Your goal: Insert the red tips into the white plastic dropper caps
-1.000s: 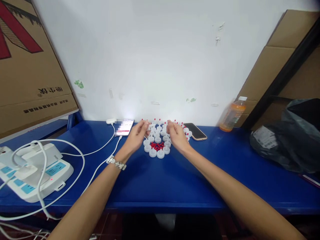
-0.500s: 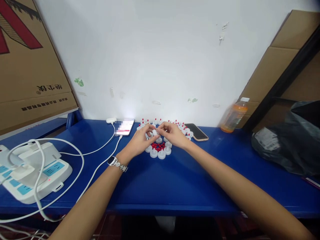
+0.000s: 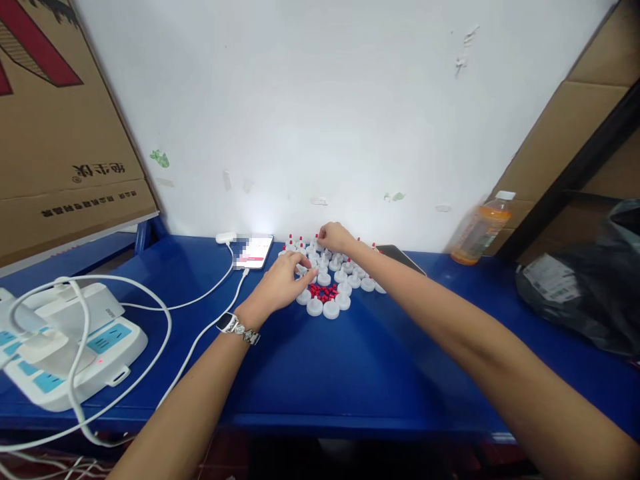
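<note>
We see the left hand [image 3: 284,279] low over the tabletop [image 3: 360,373], its thumb and fingers curved toward each other with something white showing between them; we cannot tell whether they grip it or whether a cap on the tabletop shows through. The right hand [image 3: 337,237] reaches to the far side, its fingertips drawn in close by a red-tipped nozzle cap [image 3: 317,244], and we cannot tell whether it pinches anything. Around and between our hands, white nozzle caps [image 3: 331,309] stand in a loose cluster at the middle of the tabletop, the nearest ones curving around a small heap of red tips [image 3: 324,293]. More caps with red tips fitted stand along the far side, by the wall [image 3: 300,120]. To the left of the cluster lies a lit smartphone [image 3: 260,245] with a white cable [image 3: 200,333] plugged in, and at the near left sits a power strip [image 3: 117,360]. To the right, our forearm partly covers a dark smartphone [image 3: 397,255], and beyond it stands a bottle of orange drink [image 3: 483,230], near a black plastic bag [image 3: 575,287]
</note>
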A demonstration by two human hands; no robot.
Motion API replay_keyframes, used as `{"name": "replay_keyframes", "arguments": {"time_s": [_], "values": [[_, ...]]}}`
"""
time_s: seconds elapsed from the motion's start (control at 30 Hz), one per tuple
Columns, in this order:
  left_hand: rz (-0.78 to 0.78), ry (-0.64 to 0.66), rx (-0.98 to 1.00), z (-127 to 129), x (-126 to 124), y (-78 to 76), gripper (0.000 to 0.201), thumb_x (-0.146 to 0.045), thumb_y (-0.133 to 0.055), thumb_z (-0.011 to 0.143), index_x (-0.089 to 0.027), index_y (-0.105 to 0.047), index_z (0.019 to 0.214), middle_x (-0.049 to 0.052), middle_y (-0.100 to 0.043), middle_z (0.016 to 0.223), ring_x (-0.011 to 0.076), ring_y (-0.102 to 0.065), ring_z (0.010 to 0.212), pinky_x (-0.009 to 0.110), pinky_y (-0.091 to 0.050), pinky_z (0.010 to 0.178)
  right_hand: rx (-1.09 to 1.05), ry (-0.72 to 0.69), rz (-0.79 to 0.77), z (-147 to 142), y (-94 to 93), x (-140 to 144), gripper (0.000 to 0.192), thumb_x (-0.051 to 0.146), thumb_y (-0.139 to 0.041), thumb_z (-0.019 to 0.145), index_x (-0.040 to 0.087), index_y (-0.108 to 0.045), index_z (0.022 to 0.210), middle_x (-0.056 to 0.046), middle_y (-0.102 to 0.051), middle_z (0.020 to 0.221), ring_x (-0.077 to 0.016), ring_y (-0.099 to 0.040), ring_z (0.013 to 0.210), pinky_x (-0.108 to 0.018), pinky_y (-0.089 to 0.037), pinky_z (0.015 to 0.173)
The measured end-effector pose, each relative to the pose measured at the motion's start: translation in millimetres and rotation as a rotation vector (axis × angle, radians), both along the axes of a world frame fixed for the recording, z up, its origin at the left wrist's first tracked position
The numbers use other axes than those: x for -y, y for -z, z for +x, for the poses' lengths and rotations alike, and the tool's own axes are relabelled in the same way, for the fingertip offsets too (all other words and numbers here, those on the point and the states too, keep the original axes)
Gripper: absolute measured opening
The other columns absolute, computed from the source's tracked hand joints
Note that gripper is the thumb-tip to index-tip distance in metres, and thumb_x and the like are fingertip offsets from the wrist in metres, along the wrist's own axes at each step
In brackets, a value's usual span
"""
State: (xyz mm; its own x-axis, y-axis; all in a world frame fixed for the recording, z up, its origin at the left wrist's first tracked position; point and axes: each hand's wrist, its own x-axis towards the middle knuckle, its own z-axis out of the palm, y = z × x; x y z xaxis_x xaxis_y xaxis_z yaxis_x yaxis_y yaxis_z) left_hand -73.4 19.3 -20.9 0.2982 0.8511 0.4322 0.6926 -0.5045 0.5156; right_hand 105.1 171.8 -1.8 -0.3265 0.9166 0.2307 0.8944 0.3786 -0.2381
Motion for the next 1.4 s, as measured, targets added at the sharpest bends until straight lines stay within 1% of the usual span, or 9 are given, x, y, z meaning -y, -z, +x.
{"name": "replay_keyframes", "arguments": {"time_s": [0.33, 0.57, 0.8, 0.9, 0.97, 1.07, 1.17, 1.27, 1.4], "values": [[-0.020, -0.006, -0.008, 2, 2, 0.3, 0.036, -0.056, -0.054, 0.089, -0.021, -0.063, 0.095, 0.007, -0.061, 0.101, 0.0249, -0.061, 0.094, 0.041, -0.049, 0.085, 0.119, -0.006, -0.057, -2, -1.8, -6, 0.018, 0.022, -0.066, 0.077, 0.015, -0.076, 0.091, -0.010, -0.075, 0.093, -0.0197, -0.069, 0.087, -0.023, -0.048, 0.079], [-0.018, -0.007, -0.016, 3, 1, 1.2, 0.035, -0.055, -0.054, 0.089, -0.021, -0.063, 0.093, 0.006, -0.060, 0.099, 0.0229, -0.061, 0.089, 0.039, -0.049, 0.083, 0.117, 0.130, 0.029, -17, -5.0, -10, 0.035, 0.035, -0.057, 0.087, 0.014, -0.069, 0.112, -0.019, -0.068, 0.117, -0.0296, -0.065, 0.108, -0.036, -0.049, 0.089], [-0.016, -0.007, -0.022, 0, 0, 0.8, 0.032, -0.051, -0.053, 0.091, -0.021, -0.062, 0.093, 0.007, -0.061, 0.102, 0.0233, -0.060, 0.094, 0.039, -0.049, 0.085, 0.108, 0.193, 0.041, -30, -11.8, -5, 0.026, 0.024, -0.062, 0.081, 0.013, -0.070, 0.104, -0.019, -0.070, 0.112, -0.0313, -0.067, 0.105, -0.039, -0.049, 0.088], [0.030, -0.030, -0.004, 0, 0, 1.9, 0.029, -0.047, -0.052, 0.093, -0.020, -0.059, 0.104, 0.008, -0.059, 0.109, 0.0229, -0.060, 0.095, 0.039, -0.050, 0.085, 0.011, 0.210, 0.111, -21, -18.5, 17, 0.022, 0.031, -0.055, 0.087, 0.019, -0.068, 0.100, -0.012, -0.072, 0.108, -0.0283, -0.067, 0.102, -0.038, -0.048, 0.086], [0.082, -0.056, 0.034, 3, 2, 2.5, 0.035, -0.045, -0.053, 0.093, -0.020, -0.053, 0.117, 0.010, -0.056, 0.118, 0.0224, -0.060, 0.096, 0.038, -0.051, 0.080, -0.184, 0.161, 0.140, -12, -18.8, 43, 0.018, 0.035, -0.055, 0.086, 0.021, -0.065, 0.090, -0.007, -0.073, 0.097, -0.0249, -0.067, 0.092, -0.035, -0.048, 0.080], [0.143, -0.058, 0.102, 12, 6, 1.8, 0.047, -0.044, -0.056, 0.092, -0.021, -0.044, 0.130, 0.013, -0.050, 0.129, 0.0219, -0.060, 0.097, 0.035, -0.052, 0.075, -0.554, -0.043, 0.019, 1, -9.1, 91, 0.019, 0.039, -0.053, 0.088, 0.021, -0.055, 0.082, -0.003, -0.070, 0.077, -0.0173, -0.064, 0.071, -0.028, -0.046, 0.065], [0.137, 0.042, 0.146, 22, 11, -1.0, 0.039, -0.041, -0.056, 0.093, -0.020, -0.047, 0.124, 0.009, -0.059, 0.112, 0.0198, -0.061, 0.091, 0.033, -0.051, 0.075, -0.813, -0.140, -0.068, 11, 6.0, 130, 0.028, 0.048, -0.050, 0.090, 0.022, -0.047, 0.079, 0.000, -0.063, 0.066, -0.0147, -0.057, 0.060, -0.026, -0.041, 0.057], [0.083, 0.149, 0.172, 29, 15, -4.7, 0.031, -0.039, -0.054, 0.095, -0.020, -0.050, 0.119, 0.004, -0.061, 0.094, 0.0167, -0.060, 0.080, 0.031, -0.050, 0.073, -0.855, -0.136, -0.034, 16, 15.1, 149, 0.036, 0.052, -0.046, 0.092, 0.022, -0.044, 0.072, 0.003, -0.052, 0.059, -0.0131, -0.047, 0.056, -0.026, -0.035, 0.054], [0.098, 0.204, 0.203, 29, 20, -9.6, 0.036, -0.037, -0.056, 0.094, -0.020, -0.049, 0.126, 0.002, -0.058, 0.093, 0.0148, -0.058, 0.080, 0.028, -0.049, 0.074, -0.861, -0.167, -0.039, 17, 16.2, 154, 0.046, 0.054, -0.038, 0.095, 0.021, -0.040, 0.063, 0.004, -0.039, 0.056, -0.0122, -0.038, 0.055, -0.027, -0.029, 0.054]]}}
